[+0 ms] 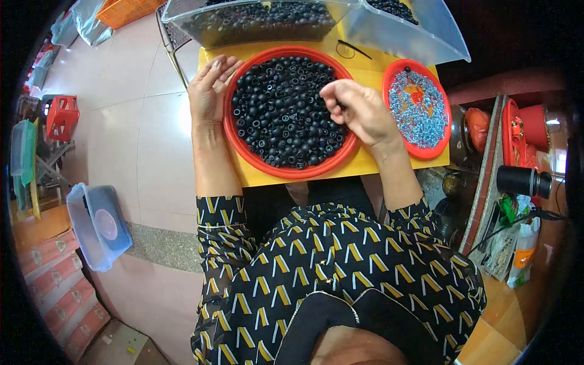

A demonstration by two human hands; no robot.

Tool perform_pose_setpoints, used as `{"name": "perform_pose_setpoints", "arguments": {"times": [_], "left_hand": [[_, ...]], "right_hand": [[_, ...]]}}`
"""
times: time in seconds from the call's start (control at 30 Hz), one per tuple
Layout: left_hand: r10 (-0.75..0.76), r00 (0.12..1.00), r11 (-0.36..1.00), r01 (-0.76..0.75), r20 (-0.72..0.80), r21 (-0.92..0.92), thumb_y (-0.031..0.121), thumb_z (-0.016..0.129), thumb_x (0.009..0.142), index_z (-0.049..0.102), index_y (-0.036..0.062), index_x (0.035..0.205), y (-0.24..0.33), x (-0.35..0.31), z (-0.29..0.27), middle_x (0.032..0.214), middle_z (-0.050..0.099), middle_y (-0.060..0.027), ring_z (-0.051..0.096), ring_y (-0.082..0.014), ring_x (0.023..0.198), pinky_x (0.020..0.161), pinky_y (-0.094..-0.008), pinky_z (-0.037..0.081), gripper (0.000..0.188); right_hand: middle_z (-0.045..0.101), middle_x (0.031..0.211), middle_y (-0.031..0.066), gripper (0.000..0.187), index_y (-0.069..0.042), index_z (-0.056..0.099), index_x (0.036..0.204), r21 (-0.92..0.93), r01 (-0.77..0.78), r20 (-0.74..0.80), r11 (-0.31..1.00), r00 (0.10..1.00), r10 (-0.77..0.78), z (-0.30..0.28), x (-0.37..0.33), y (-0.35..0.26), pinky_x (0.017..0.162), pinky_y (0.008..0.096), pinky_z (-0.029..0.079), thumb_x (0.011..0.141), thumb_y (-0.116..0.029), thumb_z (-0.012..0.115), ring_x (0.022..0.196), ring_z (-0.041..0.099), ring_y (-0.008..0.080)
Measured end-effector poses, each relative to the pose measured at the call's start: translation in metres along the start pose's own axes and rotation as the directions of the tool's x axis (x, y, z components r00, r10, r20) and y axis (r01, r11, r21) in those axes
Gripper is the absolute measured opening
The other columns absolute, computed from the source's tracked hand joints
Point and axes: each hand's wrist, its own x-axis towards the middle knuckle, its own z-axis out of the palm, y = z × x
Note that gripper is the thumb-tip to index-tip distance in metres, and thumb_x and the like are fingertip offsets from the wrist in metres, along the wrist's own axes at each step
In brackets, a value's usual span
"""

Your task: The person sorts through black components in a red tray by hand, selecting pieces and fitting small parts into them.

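Observation:
A round red tray [232,135] filled with small black caps [286,115], several showing hollow rings, lies on the yellow table [261,177]. My left hand [210,88] rests against its left rim, fingers loosely extended, with nothing visible in them. Over the tray's right side, my right hand [359,109] has its fingers curled together; a dark spot shows beneath them, too small to identify. To the right, an oval red tray [447,131] holds many small, shiny silvery-blue pieces [420,125] and a single black cap [407,69] near its far edge.
Two clear plastic bins, one [261,27] behind the round tray and another [413,36] at far right, contain more black pieces. Eyeglasses [347,51] lie between them and the trays. A blue bin [100,225] and a red stool [62,118] stand on the left floor.

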Motion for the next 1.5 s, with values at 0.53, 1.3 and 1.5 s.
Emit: {"name": "perform_pose_setpoints", "arguments": {"times": [0.53,1.3,1.5], "left_hand": [[0.01,1.0,0.999,-0.01,-0.023,0.033,0.005,0.051,0.089,0.046,-0.0144,0.11,-0.001,-0.003,0.005,0.104,0.055,-0.0267,0.06,-0.0347,0.095,0.084,-0.0398,0.053,0.03],[0.007,1.0,1.0,-0.007,-0.011,-0.005,0.005,0.052,0.088,0.046,-0.0141,0.11,-0.001,-0.002,0.003,0.102,0.056,-0.0261,0.06,-0.0339,0.094,0.082,-0.0391,0.054,0.029],[-0.003,1.0,1.0,0.003,-0.004,-0.011,0.005,0.054,0.088,0.047,-0.0136,0.108,-0.002,-0.001,0.004,0.102,0.056,-0.0261,0.06,-0.0344,0.094,0.083,-0.0399,0.053,0.029]], "right_hand": [[0.052,0.081,0.0141,0.016,0.0,0.059,0.086,-0.915,0.402,0.387,0.039,0.899,-0.206,0.047,-0.003,0.005,0.075,0.0384,0.043,0.07,-0.003,0.061,0.083,0.053,0.0309],[0.048,0.081,0.0128,0.015,-0.002,0.059,0.083,-0.912,0.405,0.411,-0.07,0.895,-0.171,0.057,0.01,0.014,0.073,0.0372,0.044,0.068,0.0,0.06,0.081,0.05,0.0295],[0.047,0.08,0.0134,0.013,-0.001,0.056,0.081,-0.905,0.411,0.423,-0.112,0.897,-0.128,0.055,0.015,0.014,0.073,0.0378,0.043,0.069,-0.002,0.06,0.082,0.049,0.0305]]}}
